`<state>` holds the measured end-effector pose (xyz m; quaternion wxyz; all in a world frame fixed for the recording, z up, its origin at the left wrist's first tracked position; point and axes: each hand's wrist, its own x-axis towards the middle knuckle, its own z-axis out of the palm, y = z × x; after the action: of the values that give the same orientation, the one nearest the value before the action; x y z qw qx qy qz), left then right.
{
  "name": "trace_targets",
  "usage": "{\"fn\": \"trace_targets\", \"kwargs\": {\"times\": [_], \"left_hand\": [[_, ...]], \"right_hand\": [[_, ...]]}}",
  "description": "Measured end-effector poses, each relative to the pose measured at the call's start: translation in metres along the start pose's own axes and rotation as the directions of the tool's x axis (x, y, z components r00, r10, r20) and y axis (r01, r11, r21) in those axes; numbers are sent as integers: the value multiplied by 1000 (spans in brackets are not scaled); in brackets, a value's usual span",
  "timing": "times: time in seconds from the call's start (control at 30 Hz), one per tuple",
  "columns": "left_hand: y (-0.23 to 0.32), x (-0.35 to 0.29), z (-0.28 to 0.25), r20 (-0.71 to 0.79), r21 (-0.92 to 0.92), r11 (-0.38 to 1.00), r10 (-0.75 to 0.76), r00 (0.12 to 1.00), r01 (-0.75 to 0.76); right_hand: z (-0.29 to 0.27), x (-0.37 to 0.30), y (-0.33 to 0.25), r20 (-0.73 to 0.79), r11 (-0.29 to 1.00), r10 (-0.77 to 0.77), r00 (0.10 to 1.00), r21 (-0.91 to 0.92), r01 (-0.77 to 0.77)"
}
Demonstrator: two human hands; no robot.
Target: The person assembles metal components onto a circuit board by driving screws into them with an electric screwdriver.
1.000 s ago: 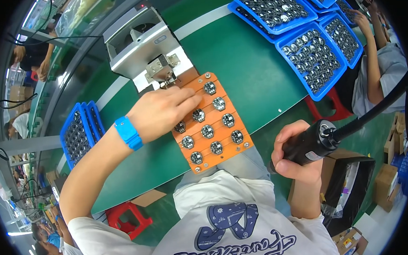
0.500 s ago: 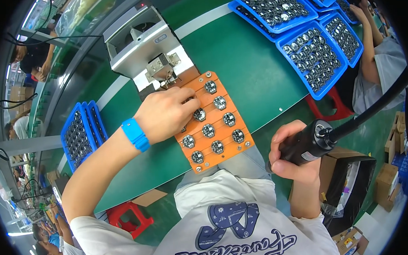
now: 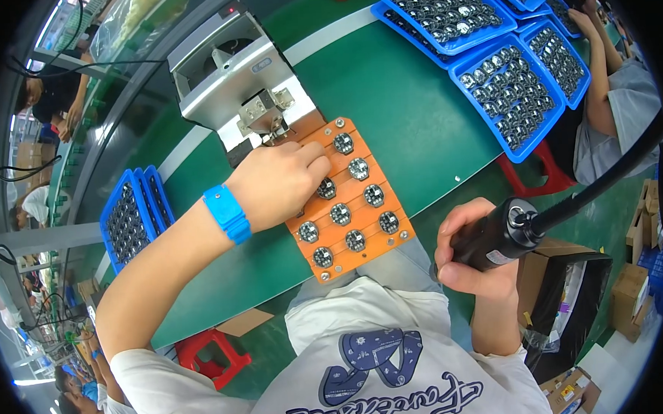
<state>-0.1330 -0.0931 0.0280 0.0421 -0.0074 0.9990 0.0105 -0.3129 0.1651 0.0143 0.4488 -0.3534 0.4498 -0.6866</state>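
An orange fixture plate (image 3: 355, 264) lies at the table's front edge and juts over my lap, with rows of small round circuit boards (image 3: 340, 214) in its seats. My left hand (image 3: 281, 181), a blue band on its wrist, reaches over the plate's left side. Its fingers are bent and closed, pointing down at the plate; the fingertips and anything between them are hidden. Off to the right of the plate, my right hand (image 3: 473, 256) is wrapped around a black electric screwdriver (image 3: 498, 236) with a thick cable. The tool is held apart from the plate.
A silver screw feeder (image 3: 239, 81) stands behind the plate. Blue trays (image 3: 520, 152) of round parts fill the back right, and more blue trays (image 3: 112, 245) stand at the left. Red stools (image 3: 212, 356), cardboard boxes (image 3: 628, 293) and a co-worker's arm (image 3: 601, 92) are nearby.
My left hand has shifted slightly right and away from me over the plate, its fingers still bent down. My right hand and the screwdriver have hardly moved.
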Motion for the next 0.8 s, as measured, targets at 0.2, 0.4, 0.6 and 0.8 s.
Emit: {"fn": "trace_targets", "kwargs": {"times": [0.2, 0.4, 0.6, 0.8], "left_hand": [[-1, -1, 6, -43, -18, 1000, 24, 999, -25], [-4, -4, 6, -131, -42, 997, 58, 990, -64], [-4, -17, -34, -489, -82, 996, -75, 869, 40], [-66, -25, -82, -640, -382, 833, -551, 535, 401]], "right_hand": [[3, 1, -4, -10, 1000, 17, 1000, 2, -17], [1, 4, -2, -8, 1000, 13, 1000, -4, -13], [-1, 6, -4, -2, 1000, -12, 1000, -16, 12], [5, 5, -1, -4, 1000, 24, 1000, 10, -24]]}}
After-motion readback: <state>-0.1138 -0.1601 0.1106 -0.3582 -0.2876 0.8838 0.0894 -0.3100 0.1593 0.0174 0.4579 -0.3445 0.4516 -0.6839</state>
